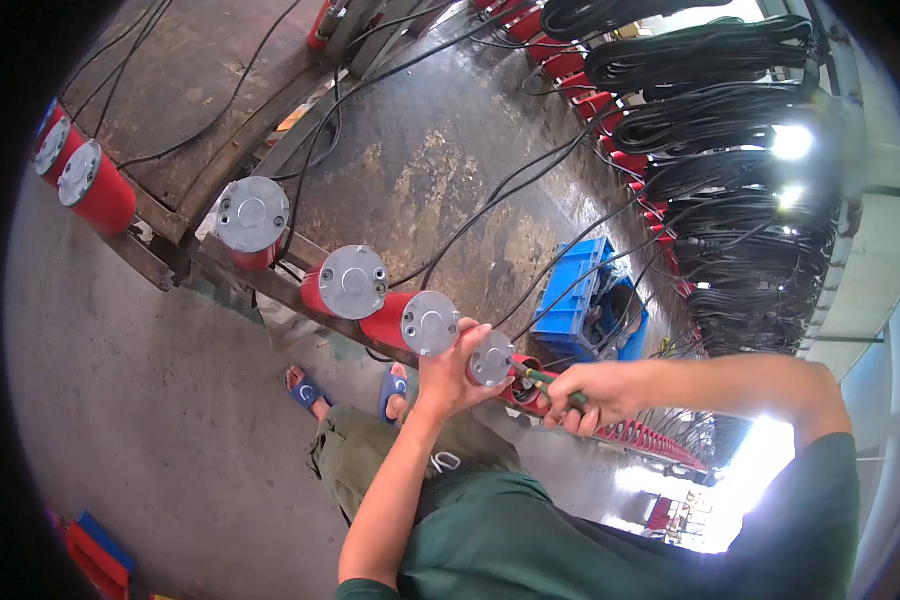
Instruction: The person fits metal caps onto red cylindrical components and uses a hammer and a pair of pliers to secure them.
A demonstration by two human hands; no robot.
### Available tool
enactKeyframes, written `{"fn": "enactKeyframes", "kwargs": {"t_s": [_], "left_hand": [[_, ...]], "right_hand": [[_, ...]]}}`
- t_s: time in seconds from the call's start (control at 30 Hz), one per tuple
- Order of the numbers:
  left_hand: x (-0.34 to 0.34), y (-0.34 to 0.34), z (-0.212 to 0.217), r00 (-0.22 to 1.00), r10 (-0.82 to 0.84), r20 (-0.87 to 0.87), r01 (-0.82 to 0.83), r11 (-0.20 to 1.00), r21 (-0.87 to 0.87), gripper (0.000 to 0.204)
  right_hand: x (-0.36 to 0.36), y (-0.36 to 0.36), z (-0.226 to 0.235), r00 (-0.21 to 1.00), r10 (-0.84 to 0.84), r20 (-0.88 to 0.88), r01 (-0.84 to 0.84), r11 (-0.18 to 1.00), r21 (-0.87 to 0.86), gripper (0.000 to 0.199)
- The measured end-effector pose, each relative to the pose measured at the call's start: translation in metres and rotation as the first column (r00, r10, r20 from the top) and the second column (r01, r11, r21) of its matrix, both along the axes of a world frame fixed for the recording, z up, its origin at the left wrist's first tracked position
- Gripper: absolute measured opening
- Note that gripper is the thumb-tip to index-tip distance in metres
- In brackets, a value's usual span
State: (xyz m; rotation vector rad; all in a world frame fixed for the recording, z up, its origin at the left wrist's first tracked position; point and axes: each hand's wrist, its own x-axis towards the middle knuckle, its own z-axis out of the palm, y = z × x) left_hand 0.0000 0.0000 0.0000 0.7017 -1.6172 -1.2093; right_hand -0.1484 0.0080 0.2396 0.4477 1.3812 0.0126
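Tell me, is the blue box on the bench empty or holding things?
Holding things: dark, jumbled items show inside the blue box. Exactly what they are, I cannot tell.

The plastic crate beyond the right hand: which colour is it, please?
The crate is blue; it shows in the head view.

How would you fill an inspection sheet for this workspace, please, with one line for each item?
Surface: dark bench, worn and scuffed in patches.
Job's things: grey end cap in hand; green-handled tool with its tip at the cap's edge; more red cylinders along the bench edge.
Clutter: blue crate on the bench, contents unclear.
Grippers: left hand grips the cap; right hand grips the tool.
Cables: black cables in coiled bundles along the right; loose lengths cross the bench.
Surroundings: grey floor; bright lights at right.
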Motion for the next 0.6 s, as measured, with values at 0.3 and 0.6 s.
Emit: {"fn": "enactKeyframes", "kwargs": {"t_s": [0.3,0.6], "left_hand": [[-0.003,0.013,0.011,0.999,-0.007,-0.044,0.011,0.997,0.079,0.085],[0.000,0.012,0.015,1.000,-0.012,-0.011,0.012,0.996,0.089,0.085]], "right_hand": [[-0.023,0.008,0.033,-0.381,0.641,-0.666,-0.883,-0.466,0.057,0.057],[-0.013,-0.028,0.013,-0.622,0.149,-0.769,-0.434,-0.883,0.180,0.083]]}}
